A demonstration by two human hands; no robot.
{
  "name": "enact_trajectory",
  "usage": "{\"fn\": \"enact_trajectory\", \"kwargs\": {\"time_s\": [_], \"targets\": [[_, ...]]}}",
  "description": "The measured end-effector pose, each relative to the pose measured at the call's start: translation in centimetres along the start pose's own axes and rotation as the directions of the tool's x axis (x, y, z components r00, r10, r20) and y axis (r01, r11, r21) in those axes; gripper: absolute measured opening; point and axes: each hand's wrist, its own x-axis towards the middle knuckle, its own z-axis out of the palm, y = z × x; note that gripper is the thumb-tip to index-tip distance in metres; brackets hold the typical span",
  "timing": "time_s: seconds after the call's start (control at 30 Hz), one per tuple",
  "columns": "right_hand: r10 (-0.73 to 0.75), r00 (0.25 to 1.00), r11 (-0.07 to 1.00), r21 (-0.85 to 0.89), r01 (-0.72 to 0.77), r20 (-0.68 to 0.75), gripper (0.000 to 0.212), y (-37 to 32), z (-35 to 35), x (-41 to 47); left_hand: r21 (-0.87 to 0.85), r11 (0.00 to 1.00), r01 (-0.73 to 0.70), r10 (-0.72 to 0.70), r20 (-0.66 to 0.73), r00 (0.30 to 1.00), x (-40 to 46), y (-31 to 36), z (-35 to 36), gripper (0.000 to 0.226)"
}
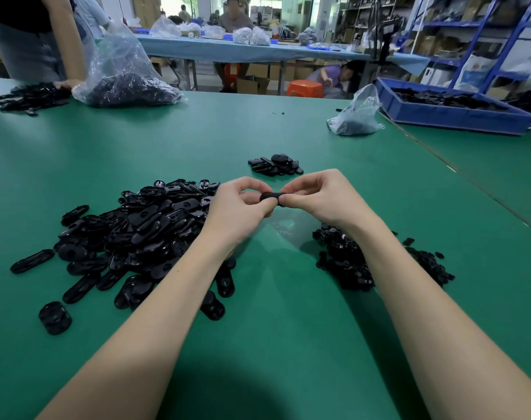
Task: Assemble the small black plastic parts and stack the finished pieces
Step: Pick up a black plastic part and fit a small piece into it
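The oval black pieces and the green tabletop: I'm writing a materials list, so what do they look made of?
Oval black pieces: apparently moulded hard plastic, semi-glossy, with soft highlights on rounded edges. Green tabletop: looks like a matte rubber or vinyl mat, smooth and without glare; which one I cannot tell.

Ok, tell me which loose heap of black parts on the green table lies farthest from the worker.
The small heap just beyond the hands. The big oval-part pile lies under the left forearm, the small-piece pile under the right.
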Motion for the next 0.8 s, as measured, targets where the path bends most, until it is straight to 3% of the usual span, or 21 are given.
{"fn": "enact_trajectory", "kwargs": {"time_s": [0.43, 0.6, 0.7, 0.8], "targets": [[-0.042, 0.995, 0.984, -0.174, 0.027, -0.085, 0.012, 0.1, 1.1, 0.1, 0.135, 0.991, -0.026, 0.045, -0.145, 0.988, -0.1, -0.5, 0.6, 0.011], [-0.158, 0.982, 0.982, -0.120, 0.145, -0.102, 0.008, 0.0, 1.6, -0.3, 0.003, 1.000, 0.008, -0.008, -0.083, 0.996, 0.2, -0.2, -0.1, 0.013], [-0.250, 0.967, 0.949, -0.212, 0.234, -0.056, 0.014, 0.0, 1.4, -0.4, -0.075, 0.997, 0.036, -0.042, -0.079, 0.996, 0.1, -0.3, -0.1, 0.014], [-0.249, 0.967, 0.921, -0.325, 0.216, -0.061, 0.015, 0.3, 1.2, -0.4, -0.083, 0.996, 0.031, -0.035, -0.055, 0.998, 0.1, -0.4, 0.1, 0.016]]}}
